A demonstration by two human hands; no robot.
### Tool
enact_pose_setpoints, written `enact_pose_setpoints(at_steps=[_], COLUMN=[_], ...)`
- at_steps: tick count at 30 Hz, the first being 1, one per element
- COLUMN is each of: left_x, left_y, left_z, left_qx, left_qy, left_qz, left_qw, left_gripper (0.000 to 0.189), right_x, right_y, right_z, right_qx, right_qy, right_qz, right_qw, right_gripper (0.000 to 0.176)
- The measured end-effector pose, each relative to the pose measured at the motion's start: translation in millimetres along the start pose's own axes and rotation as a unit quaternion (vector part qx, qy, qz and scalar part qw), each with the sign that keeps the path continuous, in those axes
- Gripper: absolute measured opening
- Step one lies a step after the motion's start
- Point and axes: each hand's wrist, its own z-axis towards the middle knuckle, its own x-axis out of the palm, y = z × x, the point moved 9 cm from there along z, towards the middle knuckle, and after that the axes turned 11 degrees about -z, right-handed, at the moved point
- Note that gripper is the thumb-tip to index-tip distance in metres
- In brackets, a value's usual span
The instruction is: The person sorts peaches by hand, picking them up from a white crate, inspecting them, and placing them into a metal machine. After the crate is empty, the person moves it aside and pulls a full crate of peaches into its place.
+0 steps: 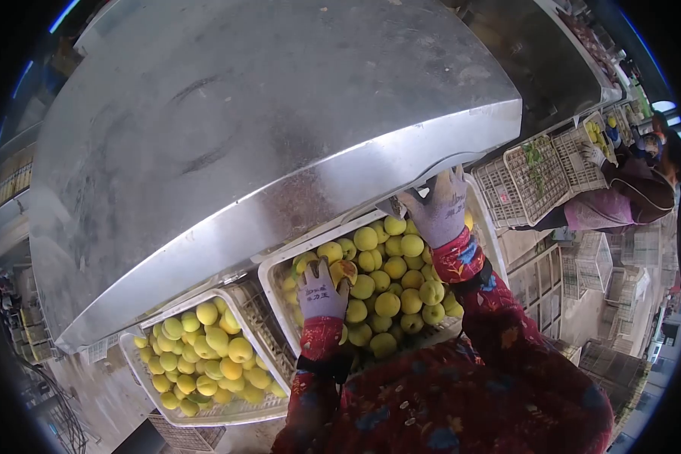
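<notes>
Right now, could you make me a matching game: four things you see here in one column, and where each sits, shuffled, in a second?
Things
1. left hand
2. right hand
3. lower-left crate
4. white crates

Places
A. at the far right, in front of another person
B. on the yellow fruit in the middle crate
C. full of yellow fruit, no hand on it
D. at the middle crate's far rim, by the metal hood

Pairs: 1-B, 2-D, 3-C, 4-A
</notes>
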Motion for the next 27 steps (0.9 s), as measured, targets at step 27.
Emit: enact_pose_setpoints(at_steps=[27], left_x=[-25], left_y=[-52], left_z=[-67], left_qx=[0.026], left_qy=[0.171], left_qz=[-0.853], left_qw=[0.492], left_gripper=[0.07], right_x=[24], right_y=[44], right_z=[-136], right_qx=[0.04], right_qy=[0.377], right_qz=[0.501], right_qw=[0.778], right_gripper=[0.075])
